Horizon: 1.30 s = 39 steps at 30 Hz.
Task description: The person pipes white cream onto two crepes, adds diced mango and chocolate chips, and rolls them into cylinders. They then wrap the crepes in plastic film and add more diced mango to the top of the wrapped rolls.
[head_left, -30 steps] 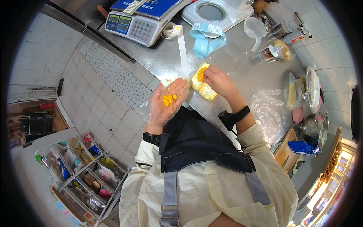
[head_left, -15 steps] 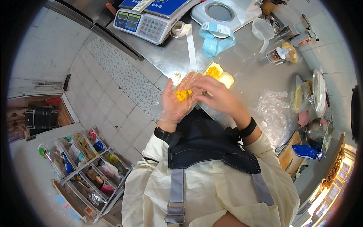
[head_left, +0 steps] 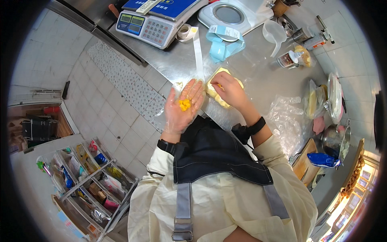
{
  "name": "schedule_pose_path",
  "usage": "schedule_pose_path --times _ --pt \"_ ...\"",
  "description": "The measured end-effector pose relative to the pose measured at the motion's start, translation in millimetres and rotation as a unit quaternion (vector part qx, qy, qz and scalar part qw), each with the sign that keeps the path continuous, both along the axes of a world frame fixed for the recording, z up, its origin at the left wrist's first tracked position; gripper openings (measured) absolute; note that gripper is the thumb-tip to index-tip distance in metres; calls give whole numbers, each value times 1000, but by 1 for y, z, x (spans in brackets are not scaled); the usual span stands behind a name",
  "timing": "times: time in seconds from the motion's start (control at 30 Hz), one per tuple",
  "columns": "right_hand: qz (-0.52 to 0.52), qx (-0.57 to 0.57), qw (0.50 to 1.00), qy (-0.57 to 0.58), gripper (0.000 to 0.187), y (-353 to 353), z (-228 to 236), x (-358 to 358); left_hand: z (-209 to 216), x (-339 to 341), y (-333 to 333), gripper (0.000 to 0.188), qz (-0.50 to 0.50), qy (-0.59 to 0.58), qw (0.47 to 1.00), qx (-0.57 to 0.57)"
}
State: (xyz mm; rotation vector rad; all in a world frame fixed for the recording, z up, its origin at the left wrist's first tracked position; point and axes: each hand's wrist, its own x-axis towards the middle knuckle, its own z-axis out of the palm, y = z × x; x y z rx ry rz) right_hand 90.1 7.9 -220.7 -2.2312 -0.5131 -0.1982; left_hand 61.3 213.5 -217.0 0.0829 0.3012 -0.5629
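My left hand point(head_left: 182, 109), in a clear plastic glove, is palm up with its fingers stretched out. A small heap of yellow fruit cubes point(head_left: 185, 105) rests on its palm. My right hand point(head_left: 229, 89) is over a soft, pale yellow sheet of food point(head_left: 222, 102) on clear film at the counter's edge. Its fingers are pinched and point down at the sheet. What sits between the fingertips is too small to make out, though a bit of yellow shows beside them. The hand hides much of the sheet's top.
Behind the hands, a price scale point(head_left: 150, 30) and a white flat scale point(head_left: 227, 15) stand on the steel counter point(head_left: 258, 64). A label roll point(head_left: 184, 31) and blue tape point(head_left: 221, 47) lie nearer. Crumpled plastic film point(head_left: 286, 121) is at right. A divided rack point(head_left: 86, 183) stands at lower left.
My right hand has moved from beside the left palm to over the pale yellow sheet. Fewer cubes lie on the left palm, whose fingers are more spread. The whole view has shifted slightly.
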Motion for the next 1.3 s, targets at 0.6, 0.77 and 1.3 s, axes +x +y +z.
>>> schedule_pose_path --times 0.6,0.77,1.3 --pt "-53 23 997 42 13 -8 5 12 -2 -3 18 65 25 -5 1000 -6" --pt "68 38 993 88 26 15 49 -11 1 4 2 64 -5 -9 1000 -25" --pt "102 18 995 -5 24 31 24 -18 -26 7 -13 68 -48 -84 978 -183"
